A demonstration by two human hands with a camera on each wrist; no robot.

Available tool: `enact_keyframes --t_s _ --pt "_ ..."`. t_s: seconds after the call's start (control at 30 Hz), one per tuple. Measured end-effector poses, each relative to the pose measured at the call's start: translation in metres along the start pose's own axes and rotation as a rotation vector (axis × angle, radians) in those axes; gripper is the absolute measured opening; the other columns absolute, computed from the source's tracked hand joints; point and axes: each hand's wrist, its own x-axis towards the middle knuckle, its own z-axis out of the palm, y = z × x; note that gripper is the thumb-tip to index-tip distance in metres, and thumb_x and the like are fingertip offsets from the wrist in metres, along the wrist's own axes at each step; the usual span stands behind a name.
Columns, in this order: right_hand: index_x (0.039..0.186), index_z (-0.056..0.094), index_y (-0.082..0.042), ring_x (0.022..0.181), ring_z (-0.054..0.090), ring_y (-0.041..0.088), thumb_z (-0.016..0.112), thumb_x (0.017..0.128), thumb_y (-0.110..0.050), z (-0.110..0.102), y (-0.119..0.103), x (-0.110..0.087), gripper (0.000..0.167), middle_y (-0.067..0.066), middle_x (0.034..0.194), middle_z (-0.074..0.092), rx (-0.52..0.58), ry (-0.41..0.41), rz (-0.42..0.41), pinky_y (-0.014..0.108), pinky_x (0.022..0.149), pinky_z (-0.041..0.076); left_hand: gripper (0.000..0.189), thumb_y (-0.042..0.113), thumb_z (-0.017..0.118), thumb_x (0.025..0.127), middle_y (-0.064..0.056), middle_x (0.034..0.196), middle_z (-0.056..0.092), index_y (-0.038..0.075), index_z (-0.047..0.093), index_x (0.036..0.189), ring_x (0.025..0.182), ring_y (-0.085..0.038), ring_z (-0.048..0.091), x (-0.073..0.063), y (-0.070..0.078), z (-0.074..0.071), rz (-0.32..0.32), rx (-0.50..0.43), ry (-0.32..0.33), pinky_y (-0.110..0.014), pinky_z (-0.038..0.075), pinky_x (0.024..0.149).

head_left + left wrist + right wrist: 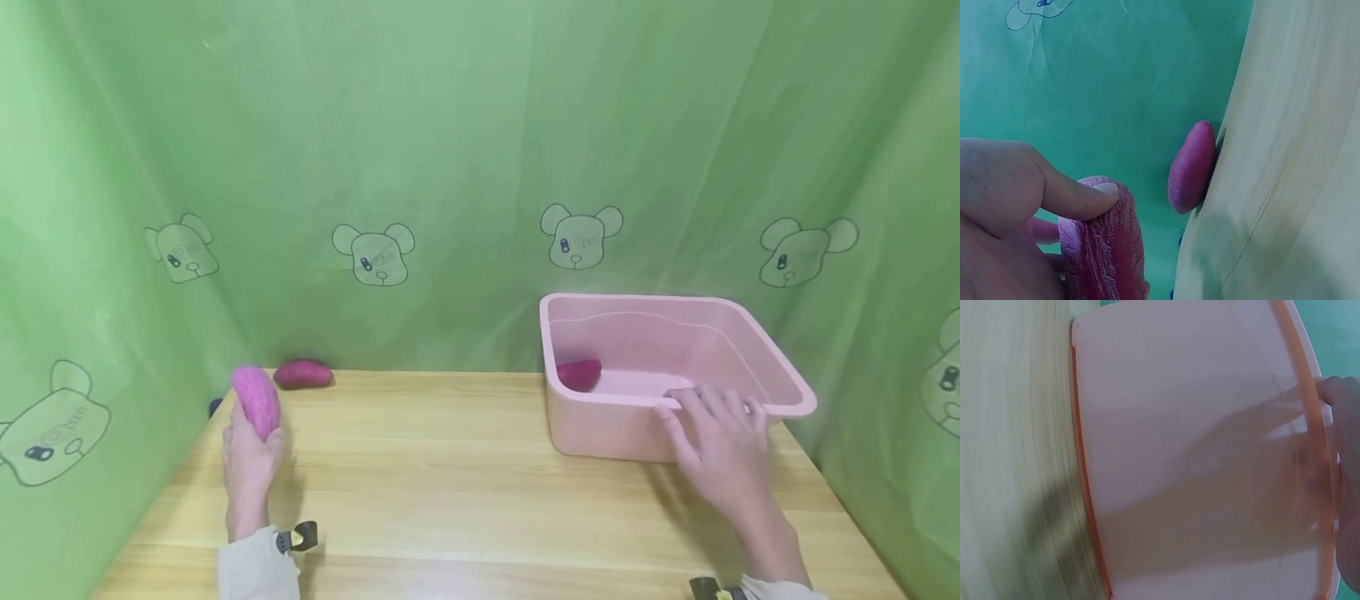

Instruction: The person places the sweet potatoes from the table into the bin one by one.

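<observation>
In the head view my left hand (250, 460) holds a light-pink, rough-skinned sweet potato (257, 402) above the left of the table. The left wrist view shows the thumb pressed on the wrinkled sweet potato (1105, 240), with the other fingers partly hidden behind it. A darker, smoother purple sweet potato (303, 374) lies beyond that hand at the table's back edge. On the right, my right hand (723, 450) grips the near rim of a pink plastic tub (607, 427), fingers bent over the edge. Inside the tub, at its left, lies another dark purple sweet potato (581, 376).
A light wooden table (450, 492) carries everything. Green curtains (465, 150) with printed mouse heads enclose the back and both sides. A small dark object (215, 407) sits at the table's left edge, partly hidden by the held sweet potato.
</observation>
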Motion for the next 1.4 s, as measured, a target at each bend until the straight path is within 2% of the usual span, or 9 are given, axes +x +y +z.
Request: enact_keyframes --t_s 0.27,0.4,0.63,0.9,1.1,1.4 --pt "0.118 0.065 -0.013 0.105 0.051 0.042 0.059 0.102 -0.035 0.001 0.001 -0.001 0.028 0.015 0.113 0.063 -0.002 -0.003 0.007 0.074 0.105 0.023 0.083 -0.004 0.056 0.094 -0.041 0.147 0.036 0.005 0.012 0.164 0.134 -0.061 0.036 -0.001 0.005 -0.001 0.103 -0.045 0.063 -0.077 0.029 0.108" --pt "0.118 0.066 -0.012 0.105 0.051 0.041 0.058 0.103 -0.035 0.000 0.000 -0.001 0.029 0.015 0.113 0.063 0.003 -0.003 0.012 0.074 0.105 0.023 0.085 -0.005 0.057 0.095 -0.037 0.155 0.030 0.009 0.011 0.165 0.139 -0.059 0.032 0.000 0.008 -0.002 0.140 -0.080 0.062 -0.074 0.026 0.113" --pt "0.117 0.065 -0.012 0.104 0.051 0.041 0.059 0.102 -0.035 0.000 -0.001 0.000 0.027 0.015 0.112 0.063 0.006 0.004 0.007 0.074 0.105 0.023 0.089 -0.005 0.059 0.096 -0.030 0.164 0.020 0.012 0.006 0.165 0.144 -0.056 0.027 0.001 0.011 -0.003 0.155 -0.093 0.030 -0.071 0.023 0.116" --pt "0.118 0.065 -0.012 0.105 0.051 0.041 0.059 0.102 -0.035 0.001 0.000 -0.001 0.028 0.015 0.112 0.063 0.002 0.008 0.002 0.074 0.106 0.023 0.087 -0.004 0.062 0.096 -0.030 0.162 0.025 0.011 0.010 0.165 0.144 -0.054 0.029 -0.002 0.021 -0.005 0.197 -0.100 0.036 -0.069 0.023 0.118" --pt "0.117 0.066 -0.012 0.105 0.051 0.040 0.060 0.101 -0.034 0.000 0.001 -0.001 0.028 0.014 0.110 0.063 0.008 0.017 -0.004 0.073 0.106 0.023 0.088 -0.003 0.062 0.097 -0.030 0.163 0.024 0.011 0.008 0.165 0.145 -0.053 0.029 -0.005 0.029 -0.007 0.198 -0.105 0.034 -0.067 0.023 0.119" --pt "0.119 0.066 -0.011 0.105 0.051 0.041 0.060 0.102 -0.034 0.001 0.000 -0.001 0.029 0.015 0.112 0.063 0.017 0.015 0.006 0.074 0.106 0.023 0.088 -0.002 0.062 0.097 -0.032 0.160 0.029 0.013 0.009 0.165 0.142 -0.054 0.034 -0.011 0.037 -0.009 0.222 -0.137 0.013 -0.067 0.030 0.116"
